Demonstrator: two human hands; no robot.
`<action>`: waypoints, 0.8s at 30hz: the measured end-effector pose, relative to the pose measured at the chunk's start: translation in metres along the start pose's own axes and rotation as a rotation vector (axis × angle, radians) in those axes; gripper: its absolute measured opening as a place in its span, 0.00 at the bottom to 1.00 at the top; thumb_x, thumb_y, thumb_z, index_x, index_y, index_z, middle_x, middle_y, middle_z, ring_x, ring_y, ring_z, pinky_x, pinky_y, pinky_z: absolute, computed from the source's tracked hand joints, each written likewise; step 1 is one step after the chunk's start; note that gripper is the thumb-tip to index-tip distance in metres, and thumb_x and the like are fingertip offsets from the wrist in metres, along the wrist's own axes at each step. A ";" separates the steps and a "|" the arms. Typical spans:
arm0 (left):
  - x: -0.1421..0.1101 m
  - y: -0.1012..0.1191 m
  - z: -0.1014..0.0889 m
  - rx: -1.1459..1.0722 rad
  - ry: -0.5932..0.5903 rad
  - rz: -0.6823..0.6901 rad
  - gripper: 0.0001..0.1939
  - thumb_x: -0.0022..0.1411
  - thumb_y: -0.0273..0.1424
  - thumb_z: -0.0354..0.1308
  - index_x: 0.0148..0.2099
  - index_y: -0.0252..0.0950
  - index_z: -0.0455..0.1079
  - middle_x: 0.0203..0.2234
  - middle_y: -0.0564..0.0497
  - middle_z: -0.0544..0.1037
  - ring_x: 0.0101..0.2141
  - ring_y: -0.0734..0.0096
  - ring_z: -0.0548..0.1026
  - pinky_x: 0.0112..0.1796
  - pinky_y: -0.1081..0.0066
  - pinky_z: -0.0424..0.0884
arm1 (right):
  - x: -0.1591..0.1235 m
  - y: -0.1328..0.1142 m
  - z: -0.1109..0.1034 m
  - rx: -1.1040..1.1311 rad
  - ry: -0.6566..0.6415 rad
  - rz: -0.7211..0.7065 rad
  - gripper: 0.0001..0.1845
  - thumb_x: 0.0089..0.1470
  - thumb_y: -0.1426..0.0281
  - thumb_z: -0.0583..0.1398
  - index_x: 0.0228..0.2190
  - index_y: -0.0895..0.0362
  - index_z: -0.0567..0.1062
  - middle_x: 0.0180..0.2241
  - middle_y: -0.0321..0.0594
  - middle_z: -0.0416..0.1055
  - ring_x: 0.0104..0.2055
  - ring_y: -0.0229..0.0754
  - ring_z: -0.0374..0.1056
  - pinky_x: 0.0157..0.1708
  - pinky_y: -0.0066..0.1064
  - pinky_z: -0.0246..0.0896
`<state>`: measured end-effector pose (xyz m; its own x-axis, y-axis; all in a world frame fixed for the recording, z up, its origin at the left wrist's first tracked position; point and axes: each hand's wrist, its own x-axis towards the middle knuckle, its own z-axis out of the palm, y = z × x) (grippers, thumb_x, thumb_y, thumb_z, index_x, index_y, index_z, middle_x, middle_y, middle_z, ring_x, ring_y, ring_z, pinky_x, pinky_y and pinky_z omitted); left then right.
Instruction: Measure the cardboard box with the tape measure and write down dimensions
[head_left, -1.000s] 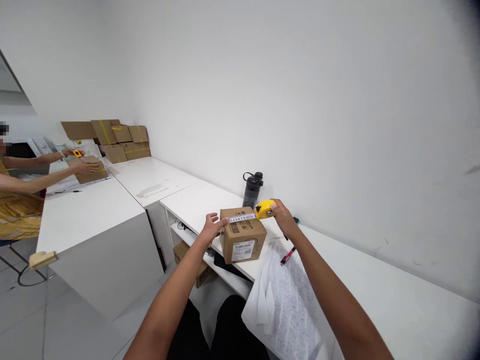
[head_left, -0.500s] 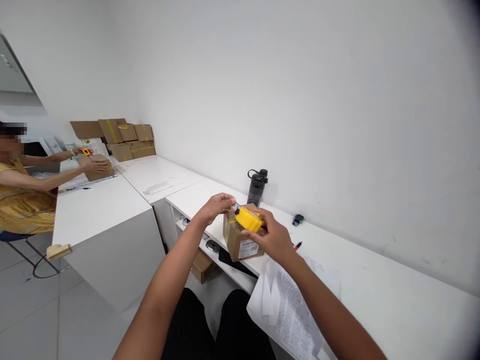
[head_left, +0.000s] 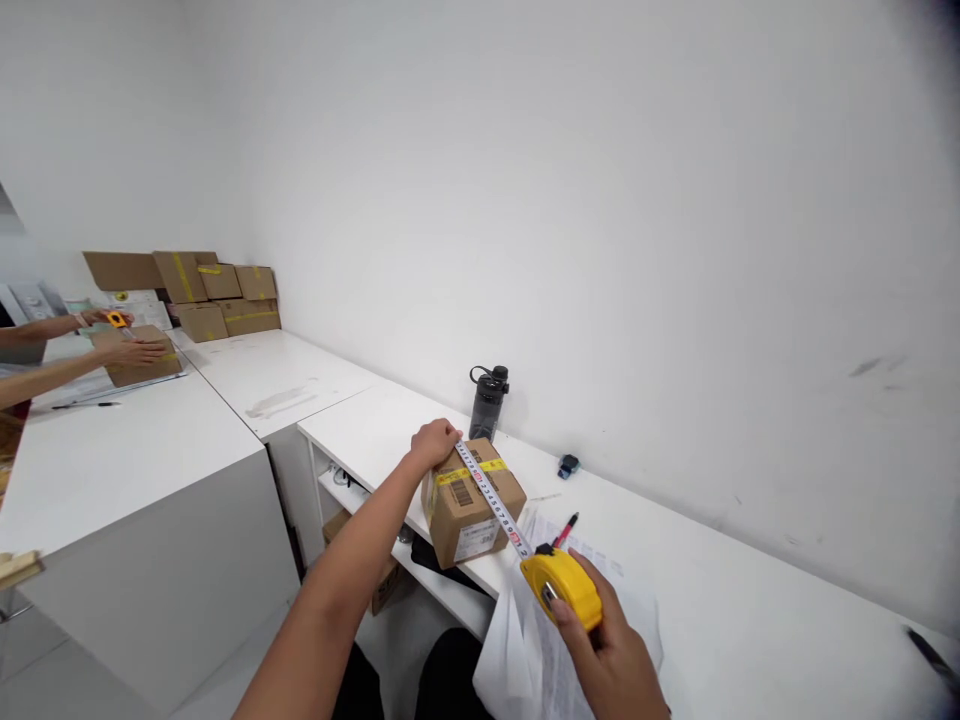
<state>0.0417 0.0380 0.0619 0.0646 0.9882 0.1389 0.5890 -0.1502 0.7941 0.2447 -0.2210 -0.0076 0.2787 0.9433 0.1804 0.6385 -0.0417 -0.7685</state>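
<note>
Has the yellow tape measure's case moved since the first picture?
Yes: the case has moved away from the dark lidded bottle, toward the camera and the white papers.

I noted a dark bottle (head_left: 487,405) standing upright near the wall (head_left: 637,250), a small dark object (head_left: 568,466) lying farther right, and stacked cartons (head_left: 253,317), several yellow-taped, against the wall at left.

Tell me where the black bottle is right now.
In the head view, the black bottle stands upright near the middle, on the white desk against the wall, just behind the cardboard box being measured.
</note>
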 end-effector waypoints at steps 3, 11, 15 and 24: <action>-0.008 -0.001 0.007 0.058 0.005 -0.002 0.13 0.55 0.41 0.60 0.26 0.38 0.67 0.33 0.46 0.78 0.41 0.55 0.73 0.46 0.60 0.65 | 0.004 -0.013 0.003 -0.074 0.016 -0.007 0.36 0.52 0.45 0.53 0.56 0.50 0.63 0.24 0.37 0.75 0.25 0.51 0.72 0.25 0.35 0.62; -0.021 0.006 0.018 0.151 -0.034 0.117 0.15 0.64 0.42 0.50 0.32 0.38 0.70 0.41 0.43 0.75 0.45 0.54 0.72 0.48 0.60 0.63 | 0.026 -0.046 0.032 -0.226 0.073 -0.093 0.31 0.54 0.46 0.50 0.51 0.52 0.68 0.24 0.40 0.76 0.25 0.52 0.73 0.23 0.33 0.58; -0.022 0.001 0.020 0.180 -0.066 0.149 0.18 0.65 0.43 0.48 0.30 0.38 0.69 0.38 0.43 0.76 0.44 0.54 0.72 0.49 0.61 0.62 | 0.033 -0.053 0.040 -0.280 0.083 -0.082 0.30 0.55 0.46 0.49 0.50 0.53 0.68 0.24 0.42 0.76 0.25 0.52 0.72 0.23 0.32 0.55; -0.017 -0.001 0.023 0.230 -0.112 0.189 0.20 0.66 0.44 0.45 0.31 0.37 0.69 0.38 0.43 0.76 0.43 0.54 0.72 0.46 0.62 0.62 | 0.034 -0.053 0.044 -0.309 0.084 0.017 0.31 0.54 0.45 0.50 0.49 0.54 0.67 0.23 0.42 0.75 0.26 0.53 0.72 0.23 0.31 0.52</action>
<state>0.0589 0.0219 0.0450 0.2707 0.9426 0.1954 0.7240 -0.3331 0.6040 0.1890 -0.1724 0.0125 0.3416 0.9115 0.2289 0.8172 -0.1678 -0.5514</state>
